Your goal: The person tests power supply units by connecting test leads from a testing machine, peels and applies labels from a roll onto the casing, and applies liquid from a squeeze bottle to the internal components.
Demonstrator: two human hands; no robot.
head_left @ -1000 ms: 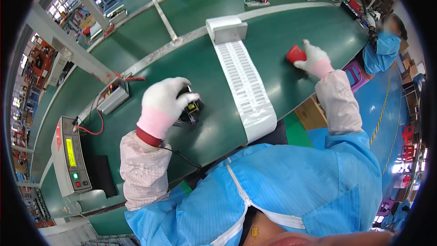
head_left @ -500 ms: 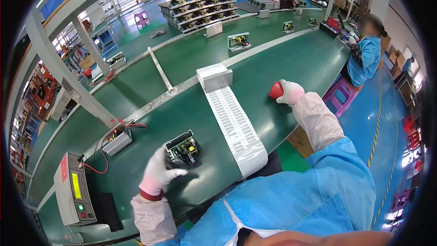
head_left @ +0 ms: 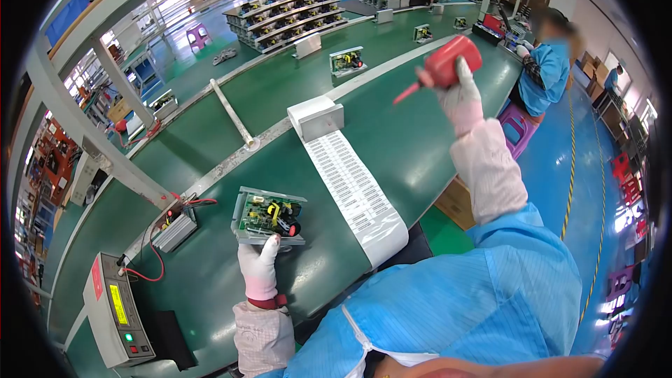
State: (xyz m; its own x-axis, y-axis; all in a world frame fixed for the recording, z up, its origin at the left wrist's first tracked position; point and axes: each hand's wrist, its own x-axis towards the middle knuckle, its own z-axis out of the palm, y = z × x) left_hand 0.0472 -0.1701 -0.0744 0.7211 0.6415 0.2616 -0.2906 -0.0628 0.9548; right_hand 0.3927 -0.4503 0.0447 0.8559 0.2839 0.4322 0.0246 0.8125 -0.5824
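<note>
My gloved left hand (head_left: pixel 257 266) grips the near edge of a power supply board (head_left: pixel 269 217), a green circuit board in a grey metal bracket, with the thumb on top and the components facing up. In my gloved right hand (head_left: pixel 462 94) is a red squeeze bottle (head_left: pixel 453 61), raised over the bench and tilted so that its thin nozzle points down to the left. A strip of white labels (head_left: pixel 353 185) runs across the bench between my hands, passing by a metal bracket (head_left: pixel 322 123) at its far end.
A tester (head_left: pixel 115 308) with a lit yellow display stands at the left. Its red cable leads toward another metal-cased unit (head_left: pixel 175 229). On the far line are more boards (head_left: pixel 348 61) and stacked trays (head_left: pixel 283 17). A co-worker (head_left: pixel 549 73) sits at the right.
My right hand has lifted the red bottle off the bench and tipped it. My left hand has taken hold of the board, which now lies turned with its components up. The view has shifted slightly.
</note>
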